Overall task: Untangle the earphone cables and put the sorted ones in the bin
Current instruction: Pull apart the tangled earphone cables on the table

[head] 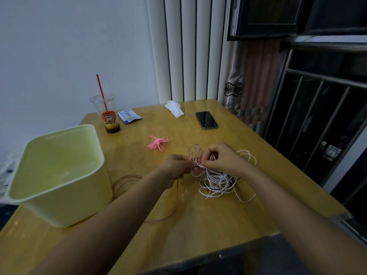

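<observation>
Grip closed on both sides, left hand (177, 166) and right hand (220, 160) pinching pink strands (195, 154) atop the cable tangle (217, 182) on the surface (198, 225); one pink coiled cable (158, 142) lying apart, nothing made out in the bin (69, 209), so judged early, most untangling left.

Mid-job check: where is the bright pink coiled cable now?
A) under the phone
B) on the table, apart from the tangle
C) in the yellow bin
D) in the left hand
B: the pink coiled cable lies on the table, apart from the tangle of earphone cables and outside the bin.
</observation>
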Demonstrator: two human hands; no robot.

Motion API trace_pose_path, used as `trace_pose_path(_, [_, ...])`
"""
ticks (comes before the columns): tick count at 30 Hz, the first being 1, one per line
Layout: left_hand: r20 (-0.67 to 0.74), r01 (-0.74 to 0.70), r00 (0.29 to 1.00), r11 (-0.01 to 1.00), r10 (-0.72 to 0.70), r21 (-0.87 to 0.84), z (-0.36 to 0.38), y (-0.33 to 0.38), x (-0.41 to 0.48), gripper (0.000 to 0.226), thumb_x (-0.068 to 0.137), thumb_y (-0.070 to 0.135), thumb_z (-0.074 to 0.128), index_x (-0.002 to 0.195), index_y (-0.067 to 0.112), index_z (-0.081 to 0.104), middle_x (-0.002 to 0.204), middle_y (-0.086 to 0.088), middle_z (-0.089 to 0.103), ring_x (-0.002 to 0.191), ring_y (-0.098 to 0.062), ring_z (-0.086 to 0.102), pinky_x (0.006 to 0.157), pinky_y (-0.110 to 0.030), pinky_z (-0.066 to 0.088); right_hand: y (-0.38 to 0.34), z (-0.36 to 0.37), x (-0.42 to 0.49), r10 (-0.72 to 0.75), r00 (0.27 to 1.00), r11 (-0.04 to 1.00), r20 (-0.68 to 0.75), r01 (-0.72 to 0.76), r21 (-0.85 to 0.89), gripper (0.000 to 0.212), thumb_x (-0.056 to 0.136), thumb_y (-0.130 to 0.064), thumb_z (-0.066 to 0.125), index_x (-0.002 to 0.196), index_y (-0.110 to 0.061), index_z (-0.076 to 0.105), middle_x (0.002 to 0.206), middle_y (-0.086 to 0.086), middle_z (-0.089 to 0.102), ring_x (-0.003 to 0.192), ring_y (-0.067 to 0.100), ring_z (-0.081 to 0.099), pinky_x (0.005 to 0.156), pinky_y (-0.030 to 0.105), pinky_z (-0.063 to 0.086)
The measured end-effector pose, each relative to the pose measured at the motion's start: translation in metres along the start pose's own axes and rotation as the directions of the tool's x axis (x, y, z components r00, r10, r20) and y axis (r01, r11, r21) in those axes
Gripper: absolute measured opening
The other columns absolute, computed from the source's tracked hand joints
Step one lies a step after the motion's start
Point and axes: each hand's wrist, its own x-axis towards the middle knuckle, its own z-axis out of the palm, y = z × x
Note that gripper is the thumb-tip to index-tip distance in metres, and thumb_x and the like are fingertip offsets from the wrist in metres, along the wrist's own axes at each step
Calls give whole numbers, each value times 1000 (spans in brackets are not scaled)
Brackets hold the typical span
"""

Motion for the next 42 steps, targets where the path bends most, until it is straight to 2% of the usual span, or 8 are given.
trace_pose_path(7, [-26,-108,994,994,108,-6,3,0,-3,27,82,-13,62,87,14,61,76,-9,63,57,-10,53,42,-15,34,7,6,5,-18,1000,1000,-10,18,16,36,78,-3,72,103,-27,62,96,3,61,81,19,62,71,39,54])
trace_pose_path(10, [12,-58,998,993,57,108,1,0,-5,8,89,0,61,94,4,66,82,-14,63,60,-12,52,44,-14,36,6,7,5,-17,999,999,-41,18,29,30,80,-3,73,99,-25,64,96,5,63,80,19,62,68,39,56])
trace_pose_path(13, [58,-3,998,984,-8,177,-2,-1,-5,23,93,13,63,99,-7,69,76,-11,61,50,-8,50,43,-15,37,7,6,5,-2,995,999,-100,6,41,18,81,-6,76,91,-18,67,93,5,69,85,23,68,71,43,61])
trace_pose_path(19, [60,-49,997,985,39,167,-5,0,-9,11,92,13,65,89,2,66,81,-11,63,57,-8,53,47,-14,38,8,3,6,35,995,999,-91,-31,42,12,88,-23,73,92,-12,71,88,6,71,76,15,64,67,32,54])
trace_pose_path(26, [33,-192,981,972,189,134,-4,1,-14,11,94,6,59,86,13,55,80,-5,56,67,-9,50,48,-8,38,3,0,8,47,996,998,-80,-50,-38,7,83,-16,78,86,-16,72,82,-2,70,70,9,63,58,22,49])
trace_pose_path(30, [-45,-196,979,977,200,83,-2,-2,-10,8,92,5,62,94,9,56,79,-6,58,65,-11,52,45,-9,39,0,2,2,-18,996,1000,-90,16,-20,6,86,-16,74,87,-15,68,83,2,67,66,8,61,56,21,50])
trace_pose_path(37, [-65,-128,989,990,132,60,1,-2,-6,12,87,11,71,85,6,60,70,-5,53,56,-11,41,47,-18,34,7,2,0,-5,987,999,-163,10,33,8,88,-9,65,82,-14,62,75,8,70,74,24,68,74,46,56])
trace_pose_path(42, [-36,-98,994,992,101,79,-7,4,-11,24,90,20,65,99,-3,68,74,-3,46,61,-12,37,53,-21,30,7,-1,0,8,985,997,-172,5,78,10,92,-6,59,83,-10,56,70,5,73,65,16,69,61,31,53])
